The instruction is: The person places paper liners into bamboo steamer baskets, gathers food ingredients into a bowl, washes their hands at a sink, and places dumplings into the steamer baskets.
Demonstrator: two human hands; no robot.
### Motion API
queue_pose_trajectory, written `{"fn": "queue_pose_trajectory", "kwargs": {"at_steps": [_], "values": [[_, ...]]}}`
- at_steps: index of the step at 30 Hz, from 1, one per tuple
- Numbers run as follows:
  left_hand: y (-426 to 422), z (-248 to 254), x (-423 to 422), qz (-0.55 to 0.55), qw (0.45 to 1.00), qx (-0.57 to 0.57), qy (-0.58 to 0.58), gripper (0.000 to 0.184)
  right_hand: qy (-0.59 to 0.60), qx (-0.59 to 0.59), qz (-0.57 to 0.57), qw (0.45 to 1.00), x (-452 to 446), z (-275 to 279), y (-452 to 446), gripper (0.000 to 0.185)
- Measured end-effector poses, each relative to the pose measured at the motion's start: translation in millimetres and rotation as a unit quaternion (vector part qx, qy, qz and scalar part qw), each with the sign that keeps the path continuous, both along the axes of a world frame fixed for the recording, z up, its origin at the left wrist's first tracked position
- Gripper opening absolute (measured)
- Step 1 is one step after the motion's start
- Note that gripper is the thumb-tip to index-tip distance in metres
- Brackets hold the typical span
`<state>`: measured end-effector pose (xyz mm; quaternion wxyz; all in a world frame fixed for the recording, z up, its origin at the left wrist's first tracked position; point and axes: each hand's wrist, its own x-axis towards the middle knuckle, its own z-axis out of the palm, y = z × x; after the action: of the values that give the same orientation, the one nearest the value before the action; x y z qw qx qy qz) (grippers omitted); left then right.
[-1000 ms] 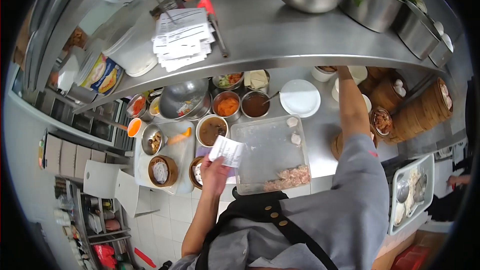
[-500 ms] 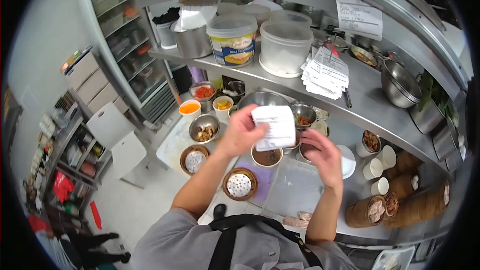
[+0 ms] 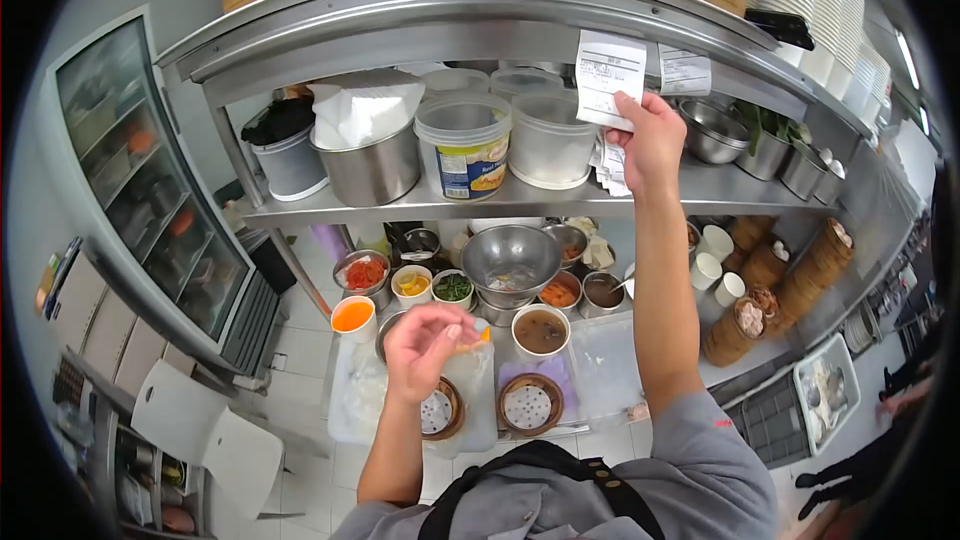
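Observation:
My right hand [image 3: 652, 140] is raised to the front rail of the shelf and pinches a printed order ticket [image 3: 610, 80] by its lower right part. A second ticket [image 3: 685, 70] hangs on the rail beside it. Low over the worktop is my left hand [image 3: 428, 345], its fingers curled toward the thumb. A small orange patch shows by its fingertips; whether the hand holds it I cannot tell. This hand partly covers a metal bowl [image 3: 388, 340] and hovers above a bamboo steamer [image 3: 455, 418] with a perforated white liner. Another lined bamboo steamer [image 3: 530, 405] sits to the right.
A bowl of brown sauce [image 3: 541, 330], a cup of orange liquid [image 3: 353, 316] and a large steel bowl [image 3: 511, 260] stand on the worktop. The shelf holds a mayonnaise tub [image 3: 463, 155] and a steel pot [image 3: 368, 160]. Filled bamboo steamers [image 3: 735, 335] stack at right.
My right hand now has the ticket, which was in my left hand, and has lifted it to the rail. My left hand has dropped lower and to the left. The view has shifted.

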<state>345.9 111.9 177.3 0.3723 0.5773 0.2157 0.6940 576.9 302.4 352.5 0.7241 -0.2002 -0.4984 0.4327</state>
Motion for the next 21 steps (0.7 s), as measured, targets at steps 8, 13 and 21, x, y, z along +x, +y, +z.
{"fn": "queue_pose_trajectory", "kwargs": {"at_steps": [8,13,21], "values": [[-23,-65,-32,0.081,0.981,-0.176,0.03,0.01,0.001,0.063,-0.126,0.99,-3,15,0,0.026],[-48,-143,-89,0.319,0.917,-0.231,0.064,0.012,-0.112,0.141,-0.305,0.935,0,-45,-47,0.038],[-40,-242,-153,0.442,0.769,-0.423,0.184,0.016,-0.504,-0.034,0.072,0.86,-109,-341,-79,0.027]]}}
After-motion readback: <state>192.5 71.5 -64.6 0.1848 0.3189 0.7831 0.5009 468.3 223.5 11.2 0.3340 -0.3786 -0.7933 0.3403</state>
